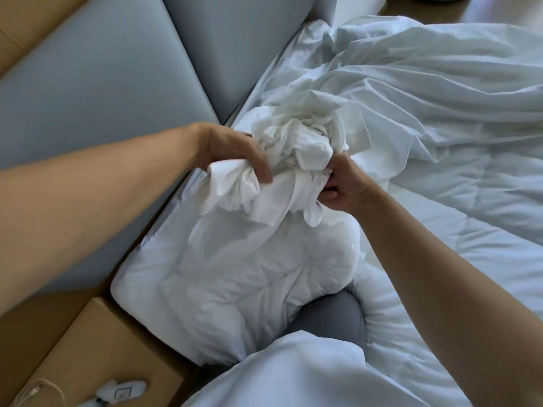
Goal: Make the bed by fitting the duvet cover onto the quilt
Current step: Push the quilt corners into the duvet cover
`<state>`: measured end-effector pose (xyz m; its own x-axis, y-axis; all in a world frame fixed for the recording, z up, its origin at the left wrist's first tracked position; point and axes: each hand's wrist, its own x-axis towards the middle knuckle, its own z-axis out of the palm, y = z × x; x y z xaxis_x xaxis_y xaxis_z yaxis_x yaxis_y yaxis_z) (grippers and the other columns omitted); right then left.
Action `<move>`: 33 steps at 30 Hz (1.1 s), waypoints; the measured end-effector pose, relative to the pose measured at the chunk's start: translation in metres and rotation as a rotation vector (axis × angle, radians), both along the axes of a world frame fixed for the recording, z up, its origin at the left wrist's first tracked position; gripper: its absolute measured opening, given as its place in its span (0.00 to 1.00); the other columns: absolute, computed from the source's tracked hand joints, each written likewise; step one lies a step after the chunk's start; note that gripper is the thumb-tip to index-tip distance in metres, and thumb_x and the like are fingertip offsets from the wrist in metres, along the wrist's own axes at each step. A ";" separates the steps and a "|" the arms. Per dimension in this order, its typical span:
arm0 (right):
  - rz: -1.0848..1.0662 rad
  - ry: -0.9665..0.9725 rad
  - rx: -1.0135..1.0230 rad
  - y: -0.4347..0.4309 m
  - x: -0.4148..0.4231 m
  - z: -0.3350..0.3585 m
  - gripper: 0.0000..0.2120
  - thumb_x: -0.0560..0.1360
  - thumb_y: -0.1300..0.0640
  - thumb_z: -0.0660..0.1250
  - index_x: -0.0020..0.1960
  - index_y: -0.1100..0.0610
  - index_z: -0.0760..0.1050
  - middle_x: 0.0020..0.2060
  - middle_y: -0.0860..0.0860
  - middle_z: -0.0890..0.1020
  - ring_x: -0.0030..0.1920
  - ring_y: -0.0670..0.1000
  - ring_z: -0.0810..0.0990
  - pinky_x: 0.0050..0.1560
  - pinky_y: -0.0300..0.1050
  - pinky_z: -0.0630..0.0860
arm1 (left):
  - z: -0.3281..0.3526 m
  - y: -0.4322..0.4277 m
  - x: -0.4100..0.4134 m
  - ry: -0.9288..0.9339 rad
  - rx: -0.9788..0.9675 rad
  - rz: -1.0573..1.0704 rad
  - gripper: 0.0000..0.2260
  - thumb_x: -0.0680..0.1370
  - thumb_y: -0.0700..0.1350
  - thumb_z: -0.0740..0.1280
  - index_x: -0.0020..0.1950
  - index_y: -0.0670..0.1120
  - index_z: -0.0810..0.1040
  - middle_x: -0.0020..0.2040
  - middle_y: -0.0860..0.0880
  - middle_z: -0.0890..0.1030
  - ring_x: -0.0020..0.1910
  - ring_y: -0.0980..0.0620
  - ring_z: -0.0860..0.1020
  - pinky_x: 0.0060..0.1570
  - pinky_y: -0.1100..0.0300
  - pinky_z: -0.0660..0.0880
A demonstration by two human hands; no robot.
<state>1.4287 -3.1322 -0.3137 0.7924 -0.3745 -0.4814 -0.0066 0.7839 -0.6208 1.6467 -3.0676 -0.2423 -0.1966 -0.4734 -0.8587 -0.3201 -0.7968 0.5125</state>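
Observation:
A thin white duvet cover (426, 92) lies rumpled across the bed, with its near end gathered into a tight bunch at the centre. My left hand (232, 151) grips the left side of that bunch, thumb over the cloth. My right hand (340, 183) pinches the right side from below, fingers curled into the folds. Under the bunch sits a puffy white quilt (235, 283), its corner rising up into the gathered cover. More of the quilt spreads to the right and toward me.
A grey padded headboard (97, 92) runs along the left, close to my left forearm. A tan wooden bedside surface (97, 345) at lower left carries a small white device (120, 392) and a cord. My grey-clad knee (332, 315) presses on the bed.

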 end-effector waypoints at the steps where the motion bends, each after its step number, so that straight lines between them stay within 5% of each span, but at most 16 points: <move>1: -0.010 0.014 -0.030 -0.004 0.000 0.002 0.11 0.67 0.61 0.59 0.29 0.52 0.75 0.21 0.45 0.66 0.17 0.41 0.59 0.16 0.32 0.53 | 0.000 0.001 -0.001 0.024 0.029 -0.029 0.21 0.63 0.37 0.78 0.55 0.36 0.83 0.53 0.35 0.83 0.47 0.39 0.84 0.47 0.46 0.83; 6: 0.030 0.060 -0.118 -0.014 0.002 0.007 0.11 0.68 0.61 0.59 0.30 0.51 0.74 0.22 0.44 0.65 0.19 0.41 0.58 0.17 0.33 0.54 | 0.007 0.002 0.007 0.151 0.091 -0.080 0.18 0.61 0.39 0.79 0.50 0.39 0.86 0.50 0.37 0.85 0.45 0.42 0.85 0.44 0.51 0.82; 9: 0.086 0.068 -0.103 -0.017 -0.001 0.007 0.11 0.68 0.62 0.60 0.30 0.51 0.73 0.22 0.44 0.65 0.19 0.40 0.58 0.18 0.32 0.55 | 0.011 -0.002 0.012 0.183 0.030 -0.034 0.21 0.64 0.36 0.77 0.57 0.38 0.84 0.56 0.36 0.84 0.50 0.40 0.85 0.45 0.51 0.82; 13: 0.304 0.087 -0.108 -0.014 -0.001 0.012 0.06 0.64 0.59 0.72 0.30 0.52 0.77 0.23 0.46 0.68 0.20 0.40 0.61 0.25 0.35 0.52 | 0.013 -0.016 0.005 0.094 -0.169 0.105 0.17 0.66 0.32 0.70 0.54 0.41 0.85 0.54 0.39 0.85 0.49 0.40 0.84 0.45 0.51 0.82; 17: 0.281 0.031 -0.186 -0.014 0.012 0.016 0.10 0.65 0.62 0.76 0.44 0.56 0.78 0.35 0.53 0.71 0.28 0.46 0.58 0.27 0.37 0.55 | 0.017 -0.023 -0.003 0.052 -0.240 0.182 0.19 0.65 0.31 0.68 0.53 0.44 0.84 0.51 0.40 0.85 0.50 0.39 0.85 0.47 0.46 0.83; 21: 0.144 -0.018 -0.165 -0.024 0.012 0.013 0.08 0.68 0.66 0.73 0.39 0.54 0.80 0.32 0.51 0.72 0.28 0.45 0.63 0.36 0.44 0.51 | 0.023 -0.028 0.002 -0.063 -0.264 0.212 0.28 0.64 0.34 0.70 0.65 0.38 0.78 0.61 0.34 0.81 0.61 0.31 0.79 0.62 0.33 0.75; 24: 0.315 -0.038 -0.135 -0.030 0.008 0.015 0.08 0.66 0.63 0.74 0.37 0.55 0.75 0.24 0.46 0.65 0.21 0.42 0.59 0.31 0.43 0.50 | 0.024 -0.029 0.003 -0.107 -0.249 0.207 0.29 0.62 0.34 0.71 0.64 0.36 0.79 0.60 0.34 0.81 0.60 0.31 0.79 0.62 0.32 0.74; 27: 0.524 0.008 -0.197 -0.031 0.007 0.021 0.10 0.67 0.60 0.74 0.45 0.60 0.76 0.26 0.51 0.68 0.24 0.51 0.63 0.34 0.44 0.54 | 0.021 -0.027 0.005 -0.078 -0.209 0.178 0.27 0.64 0.35 0.70 0.64 0.37 0.78 0.61 0.34 0.81 0.59 0.32 0.80 0.62 0.34 0.75; 30: 0.468 -0.037 -0.196 -0.032 0.004 0.026 0.09 0.73 0.65 0.65 0.47 0.57 0.84 0.34 0.55 0.81 0.35 0.54 0.82 0.46 0.49 0.81 | 0.019 -0.023 0.012 -0.036 -0.101 0.132 0.26 0.65 0.36 0.70 0.64 0.35 0.79 0.61 0.33 0.81 0.56 0.34 0.82 0.58 0.40 0.79; 31: 0.389 -0.010 -0.197 -0.034 0.003 0.023 0.10 0.72 0.64 0.66 0.50 0.58 0.83 0.38 0.57 0.81 0.41 0.56 0.82 0.55 0.56 0.80 | 0.019 -0.022 0.015 -0.012 -0.053 0.106 0.24 0.65 0.36 0.70 0.62 0.35 0.81 0.58 0.33 0.82 0.52 0.37 0.83 0.52 0.43 0.82; 33: 0.233 0.110 -0.203 -0.038 0.004 0.020 0.16 0.67 0.62 0.68 0.55 0.62 0.77 0.41 0.63 0.72 0.41 0.61 0.71 0.52 0.55 0.70 | 0.021 -0.018 0.017 0.051 0.049 0.020 0.15 0.66 0.35 0.72 0.52 0.37 0.86 0.50 0.37 0.85 0.44 0.42 0.86 0.41 0.51 0.83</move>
